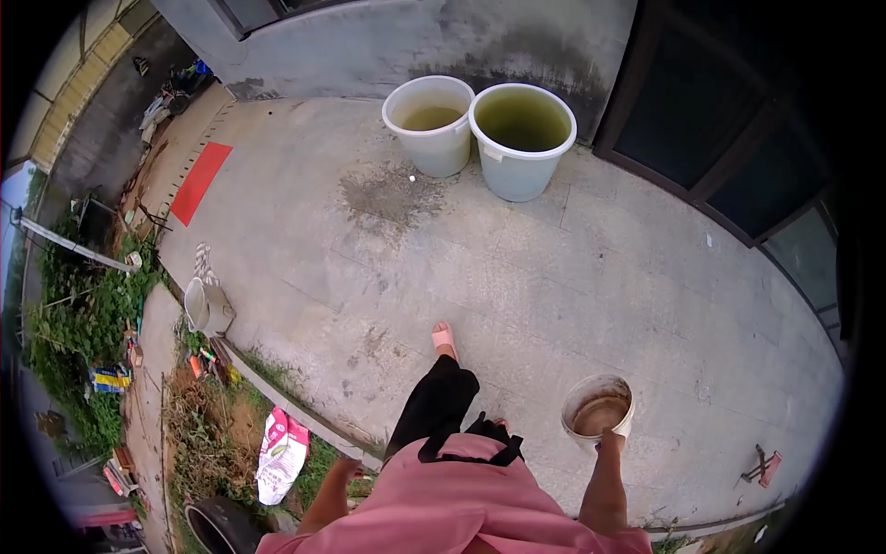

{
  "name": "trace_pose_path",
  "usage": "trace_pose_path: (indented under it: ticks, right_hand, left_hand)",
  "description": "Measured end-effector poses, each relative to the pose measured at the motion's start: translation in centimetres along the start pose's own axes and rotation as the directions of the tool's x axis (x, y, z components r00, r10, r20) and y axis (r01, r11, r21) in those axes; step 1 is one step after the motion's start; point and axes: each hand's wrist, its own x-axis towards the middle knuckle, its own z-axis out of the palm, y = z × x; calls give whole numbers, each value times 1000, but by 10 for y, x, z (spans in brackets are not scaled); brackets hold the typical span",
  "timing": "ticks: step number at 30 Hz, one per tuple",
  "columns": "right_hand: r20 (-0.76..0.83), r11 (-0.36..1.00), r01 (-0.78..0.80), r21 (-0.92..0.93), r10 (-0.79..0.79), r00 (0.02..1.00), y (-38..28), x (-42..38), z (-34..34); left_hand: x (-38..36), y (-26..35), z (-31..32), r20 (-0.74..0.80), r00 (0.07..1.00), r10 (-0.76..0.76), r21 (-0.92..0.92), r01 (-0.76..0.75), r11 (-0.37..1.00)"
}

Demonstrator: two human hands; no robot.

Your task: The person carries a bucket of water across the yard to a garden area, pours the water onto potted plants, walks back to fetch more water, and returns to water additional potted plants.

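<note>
My right hand is closed on the near rim of a white bucket, whose inside is stained brown. The bucket is tipped so that its opening faces up toward me. My left hand hangs low by my left side with nothing in it, its fingers loosely stretched. Beyond it, over the bed edge, lies a white and pink printed sack. One foot in a pink slipper is forward on the concrete.
Two large white tubs, a left one and a right one with greenish water, stand against the wall. A small pail is by the planted bed's curb. A red mat lies farther back; a small stool is at right.
</note>
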Motion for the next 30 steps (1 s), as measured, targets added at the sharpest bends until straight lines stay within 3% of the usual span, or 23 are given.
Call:
trace_pose_path:
  ticks: [1,2,3,4,5,6,7,9,10,11,14,19,21,25,27,30]
  right_hand:
    - [-8,996,91,21,-91,996,-24,9,36]
    - [14,996,93,-14,-93,996,-67,-8,67]
    - [43,995,90,-42,-89,995,-102,-17,103]
    - [163,989,116,88,-129,978,-136,-33,137]
    - [218,994,106,23,-108,970,-179,-63,166]
    - [339,996,61,63,-79,937,-207,-72,202]
    - [362,996,31,88,-61,930,-244,-104,232]
    - [499,982,-60,179,-38,866,-307,-158,287]
    - [547,981,-95,168,-13,837,-337,-180,316]
    - [615,978,-105,178,-27,788,-367,-204,341]
    - [746,977,-88,194,-89,660,-436,-263,408]
    - [832,982,92,166,-189,522,-518,-350,499]
    - [837,971,179,161,-230,497,-544,-377,530]
    - [911,962,267,48,-152,383,-573,-396,603]
    - [959,956,292,7,-89,270,-594,-401,630]
    - [976,930,355,-96,17,218,-616,-387,697]
  left_hand:
    - [88,-26,-12,231,970,-77,-66,94,993]
    - [78,-13,3,-14,979,202,-179,-201,963]
    - [86,13,0,73,993,90,-114,-81,990]
    - [95,40,-8,151,988,-29,-28,34,999]
    - [86,70,-4,31,998,47,-253,-38,967]
    - [92,104,-13,47,996,81,-221,-69,973]
    - [57,163,-34,94,995,17,-161,-1,987]
    - [47,244,-66,41,937,346,-312,-317,895]
    - [52,286,-84,68,864,499,-269,-465,843]
    - [14,339,-95,-52,818,573,-204,-570,796]
    - [-20,450,-115,-95,686,721,-332,-705,627]
    - [-134,579,-143,86,793,603,-559,-463,688]
    - [-137,617,-145,103,788,607,-678,-391,622]
    - [-123,690,-152,67,851,521,-863,-213,457]
    - [-109,719,-156,-25,890,456,-906,-213,367]
    - [-91,770,-163,-125,937,327,-958,-200,208]
